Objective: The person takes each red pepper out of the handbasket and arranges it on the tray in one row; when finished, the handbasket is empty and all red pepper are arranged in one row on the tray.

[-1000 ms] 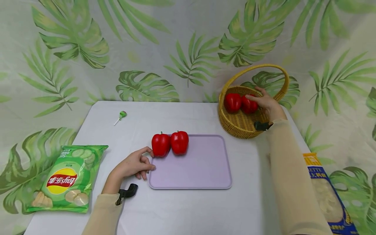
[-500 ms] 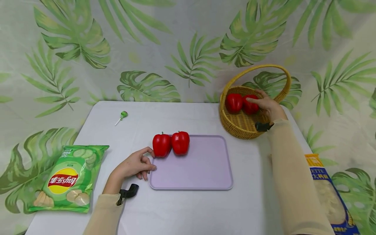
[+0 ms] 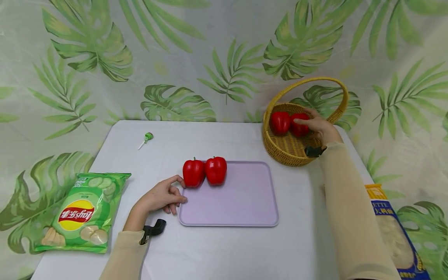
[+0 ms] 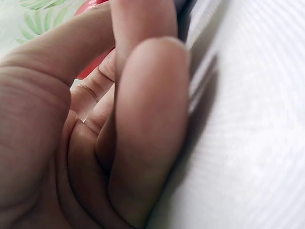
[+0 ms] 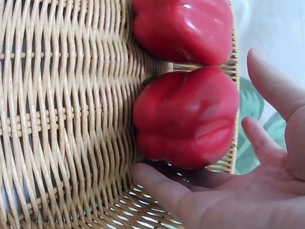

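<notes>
Inside the yellow wicker basket point(image 3: 285, 149) lie two red bell peppers, one to the left point(image 3: 280, 123) and one to the right point(image 3: 299, 124). My right hand point(image 3: 320, 125) reaches in from the right, its fingers spread around the right-hand pepper point(image 5: 188, 117). In the right wrist view the thumb stands off from it, and lower fingers lie against its side. My left hand point(image 3: 164, 195) rests on the table, fingers loosely bent, at the left rim of the lilac tray point(image 3: 232, 206). Its index fingertip is right at a red bell pepper point(image 3: 193, 173); a second bell pepper point(image 3: 216, 170) stands alongside on the tray.
A green lollipop point(image 3: 148, 136) lies at the back left of the white table point(image 3: 224, 252). A green chip bag point(image 3: 82, 214) lies at the left edge. The blue pasta bag point(image 3: 395, 237) is at the right, partly behind the right sleeve. The basket's tall handle point(image 3: 304, 81) arches over its opening.
The whole head view shifts slightly to the right. Both hands, the peppers, the tray and the basket keep nearly the same places relative to each other.
</notes>
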{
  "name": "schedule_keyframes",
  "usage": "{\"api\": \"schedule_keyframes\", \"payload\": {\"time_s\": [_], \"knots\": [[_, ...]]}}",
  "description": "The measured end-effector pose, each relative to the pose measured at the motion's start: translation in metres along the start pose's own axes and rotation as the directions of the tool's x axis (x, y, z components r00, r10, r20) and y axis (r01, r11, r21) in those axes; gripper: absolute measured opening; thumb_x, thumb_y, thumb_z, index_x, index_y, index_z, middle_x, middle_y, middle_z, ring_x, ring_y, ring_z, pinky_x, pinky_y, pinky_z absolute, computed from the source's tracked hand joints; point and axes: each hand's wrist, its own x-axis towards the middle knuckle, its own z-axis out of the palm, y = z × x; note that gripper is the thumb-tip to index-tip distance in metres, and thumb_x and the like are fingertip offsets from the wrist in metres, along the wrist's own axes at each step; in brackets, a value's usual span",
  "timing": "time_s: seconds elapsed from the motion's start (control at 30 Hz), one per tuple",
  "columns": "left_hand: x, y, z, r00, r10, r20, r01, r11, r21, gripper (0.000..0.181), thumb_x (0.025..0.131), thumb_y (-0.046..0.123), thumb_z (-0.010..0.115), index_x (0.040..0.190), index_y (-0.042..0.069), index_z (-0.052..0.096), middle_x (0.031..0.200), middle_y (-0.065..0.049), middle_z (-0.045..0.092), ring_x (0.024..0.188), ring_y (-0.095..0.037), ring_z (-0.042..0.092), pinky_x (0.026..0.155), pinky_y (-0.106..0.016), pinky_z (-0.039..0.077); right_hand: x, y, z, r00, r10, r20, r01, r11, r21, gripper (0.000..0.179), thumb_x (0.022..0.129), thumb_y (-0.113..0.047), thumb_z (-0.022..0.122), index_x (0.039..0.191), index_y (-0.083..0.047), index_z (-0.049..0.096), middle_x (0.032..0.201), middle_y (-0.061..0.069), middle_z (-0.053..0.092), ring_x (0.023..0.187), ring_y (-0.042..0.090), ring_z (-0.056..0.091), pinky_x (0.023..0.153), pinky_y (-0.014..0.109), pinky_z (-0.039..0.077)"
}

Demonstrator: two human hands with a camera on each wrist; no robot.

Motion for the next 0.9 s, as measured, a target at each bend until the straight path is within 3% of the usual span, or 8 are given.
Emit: {"api": "schedule_keyframes", "payload": {"time_s": [0.57, 0.9], "knots": [[-0.002, 0.002, 0.0, 1.0, 0.015, 0.006, -0.015, 1.0, -0.01, 0.048, 0.094, 0.018, 0.081, 0.13, 0.008, 0.051, 0.075, -0.006, 0.067, 0.054, -0.021, 0.071, 0.05, -0.028, 0.056, 0.01, 0.006, -0.001, 0.999, 0.022, 0.031, -0.023, 0.999, 0.042, 0.096, 0.107, -0.025, 0.064, 0.17, -0.032, -0.007, 0.178, 0.016, -0.016, 0.164, 0.044, 0.008, 0.129, 0.063, 0.027], [0.0, -0.001, 0.0, 1.0, 0.007, 0.005, -0.006, 1.0, -0.006, 0.045, 0.093, 0.018, 0.081, 0.127, 0.01, 0.052, 0.073, -0.004, 0.068, 0.054, -0.02, 0.071, 0.05, -0.028, 0.056, 0.014, 0.009, -0.001, 0.999, 0.0, 0.04, -0.001, 0.999, 0.035, 0.094, 0.105, -0.023, 0.065, 0.171, -0.028, -0.002, 0.178, 0.019, -0.012, 0.163, 0.045, 0.01, 0.127, 0.061, 0.031]]}}
